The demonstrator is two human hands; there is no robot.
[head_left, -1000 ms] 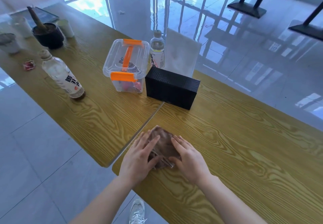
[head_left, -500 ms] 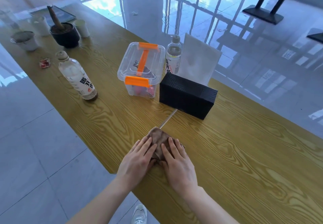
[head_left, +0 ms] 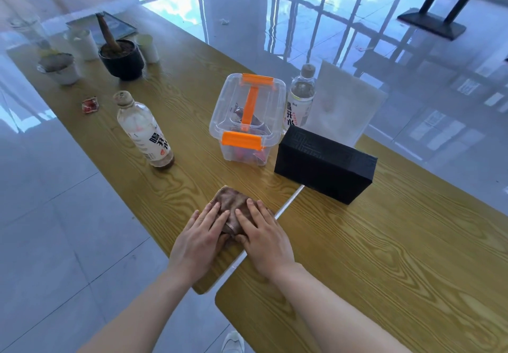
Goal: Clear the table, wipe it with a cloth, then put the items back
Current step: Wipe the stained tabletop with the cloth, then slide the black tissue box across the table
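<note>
A folded brown cloth [head_left: 229, 201] lies on the wooden table [head_left: 384, 242], just left of the seam between two tabletops. My left hand [head_left: 199, 238] and my right hand [head_left: 262, 235] both press flat on the cloth with straight fingers. Beyond them stand a black box [head_left: 324, 164], a clear plastic container with orange latches [head_left: 247, 121], a water bottle [head_left: 143, 129] to the left and a second bottle [head_left: 299, 99] behind the container. A white board [head_left: 343, 105] leans behind the black box.
At the far left end stand a black pot with a stick [head_left: 122, 57], white cups [head_left: 82, 43], a grey bowl [head_left: 59, 68] and a small red wrapper [head_left: 90, 104]. The near table edge drops to a tiled floor [head_left: 55, 229]; my shoe [head_left: 233, 341] shows below.
Both hands have slid the cloth leftward across the seam onto the left tabletop. The view has shifted with them; the other items have not moved.
</note>
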